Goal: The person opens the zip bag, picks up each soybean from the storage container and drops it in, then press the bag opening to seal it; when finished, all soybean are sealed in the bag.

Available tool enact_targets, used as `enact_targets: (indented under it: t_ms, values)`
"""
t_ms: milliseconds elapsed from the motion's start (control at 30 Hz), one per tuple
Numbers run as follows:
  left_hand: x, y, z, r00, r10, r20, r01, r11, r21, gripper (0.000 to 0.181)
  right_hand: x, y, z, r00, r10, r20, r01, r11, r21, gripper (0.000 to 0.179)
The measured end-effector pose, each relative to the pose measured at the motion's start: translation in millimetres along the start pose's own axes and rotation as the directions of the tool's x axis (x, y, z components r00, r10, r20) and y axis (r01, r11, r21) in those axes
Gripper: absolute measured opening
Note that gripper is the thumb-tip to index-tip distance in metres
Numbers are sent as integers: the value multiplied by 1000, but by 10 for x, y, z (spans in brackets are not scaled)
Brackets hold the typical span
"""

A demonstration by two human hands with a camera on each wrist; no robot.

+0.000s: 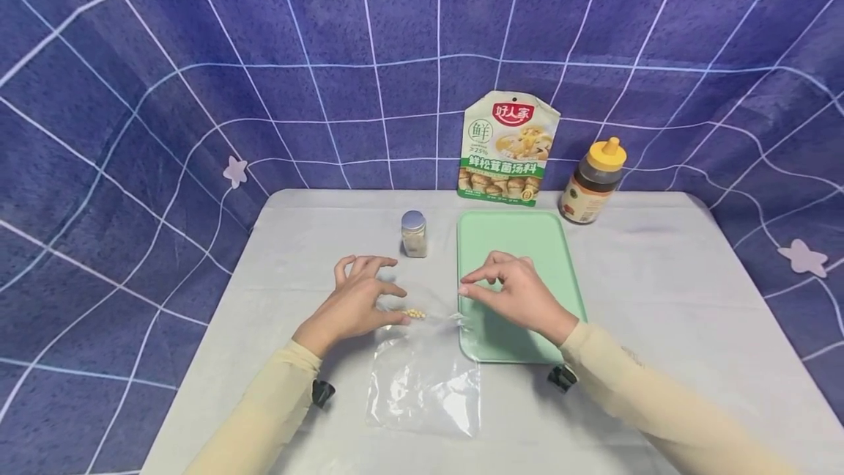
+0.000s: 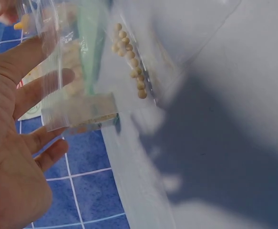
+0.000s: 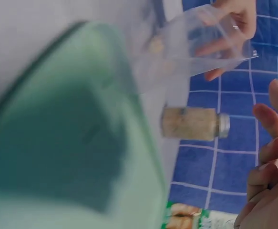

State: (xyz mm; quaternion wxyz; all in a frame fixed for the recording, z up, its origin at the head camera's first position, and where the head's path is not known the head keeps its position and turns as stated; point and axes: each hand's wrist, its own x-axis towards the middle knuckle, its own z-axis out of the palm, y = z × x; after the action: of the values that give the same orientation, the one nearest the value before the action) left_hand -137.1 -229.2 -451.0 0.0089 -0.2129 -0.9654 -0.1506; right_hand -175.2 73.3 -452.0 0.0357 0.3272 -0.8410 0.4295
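Note:
A clear zip-top plastic bag [image 1: 425, 387] lies with its mouth raised off the table. Several small round yellowish beans [image 2: 135, 62] are gathered inside it. My left hand [image 1: 359, 303] is at the left of the bag's mouth, fingers spread and touching the film; the left wrist view shows them through the plastic. My right hand [image 1: 517, 295] hovers above the green tray [image 1: 527, 343], to the right of the bag's mouth. Its thumb and index tips point toward each other with a small gap, and I see nothing between them. The other fingers are loosely bent.
Beyond my left hand stands a small jar [image 1: 414, 234] with a grey lid. A soup-mix packet [image 1: 508, 149] leans at the back behind the tray. To its right is a dark squeeze bottle [image 1: 592, 182] with a yellow cap. A blue grid-patterned cloth [image 1: 330, 94] rises behind the table.

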Motion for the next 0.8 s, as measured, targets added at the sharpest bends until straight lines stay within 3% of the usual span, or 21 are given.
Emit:
enact_targets:
  t_ms: [200, 367, 800]
  values:
    - [-18, -10, 47, 1000, -15, 9, 15, 1000, 2, 45, -231, 135, 138, 995, -98, 33, 100, 994, -43, 24]
    - [-21, -12, 63, 999, -6, -34, 6, 1000, 7, 43, -251, 114, 239, 982, -188, 8, 188, 977, -102, 18]
    - [-5, 71, 10, 997, 5, -75, -6, 1000, -11, 38, -199, 22, 200, 980, -196, -33, 187, 966, -180, 7]
